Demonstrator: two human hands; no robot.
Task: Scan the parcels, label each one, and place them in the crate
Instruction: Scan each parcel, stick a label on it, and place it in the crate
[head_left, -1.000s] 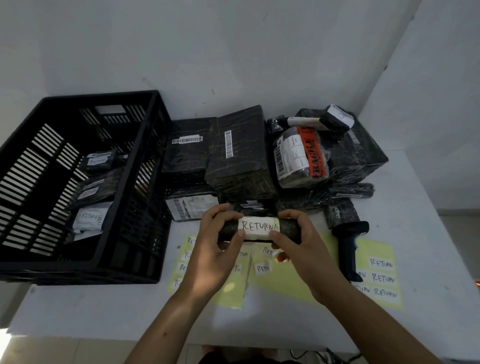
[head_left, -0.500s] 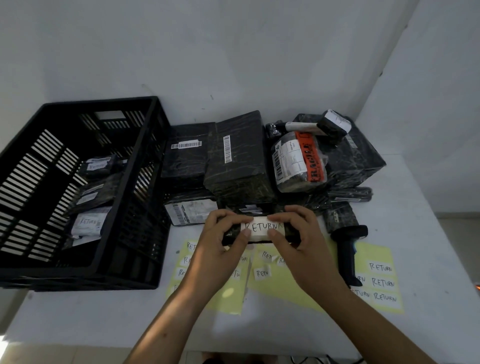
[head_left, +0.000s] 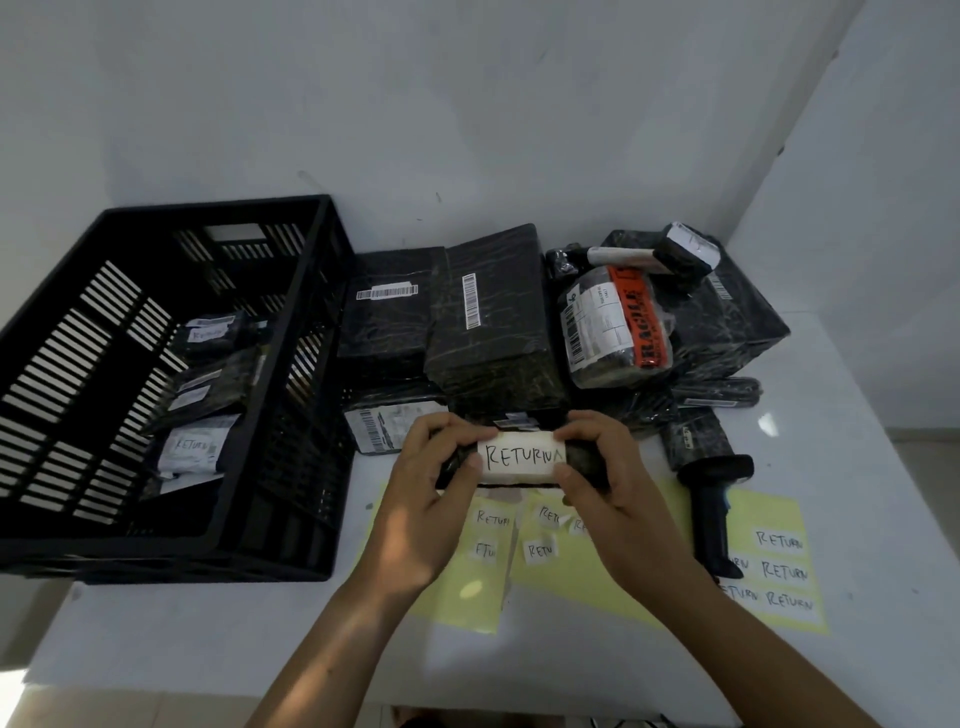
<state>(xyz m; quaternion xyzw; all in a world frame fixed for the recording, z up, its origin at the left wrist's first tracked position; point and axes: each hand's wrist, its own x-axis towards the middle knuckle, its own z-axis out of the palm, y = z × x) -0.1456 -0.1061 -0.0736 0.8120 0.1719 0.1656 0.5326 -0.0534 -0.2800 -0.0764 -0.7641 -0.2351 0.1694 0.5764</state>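
A small black parcel (head_left: 584, 460) carrying a white RETURN label (head_left: 521, 458) is held just above the table between both hands. My left hand (head_left: 423, 512) grips its left end, thumb on the label's edge. My right hand (head_left: 608, 488) grips the right end, thumb at the label's lower right corner. The black slatted crate (head_left: 291, 384) stands at the left with several labelled parcels (head_left: 192, 452) inside. A black barcode scanner (head_left: 712, 512) lies on the table to the right of my hands.
A pile of black wrapped parcels (head_left: 488, 322) sits against the wall behind my hands, one with an orange FRAGILE tape (head_left: 636, 317). Yellow sheets (head_left: 774, 571) with RETURN stickers lie on the white table (head_left: 857, 415) under and right of my hands.
Both hands have shifted slightly away from me with the parcel, and the thumbs have pressed along the label's edges. The view has tilted a little downward.
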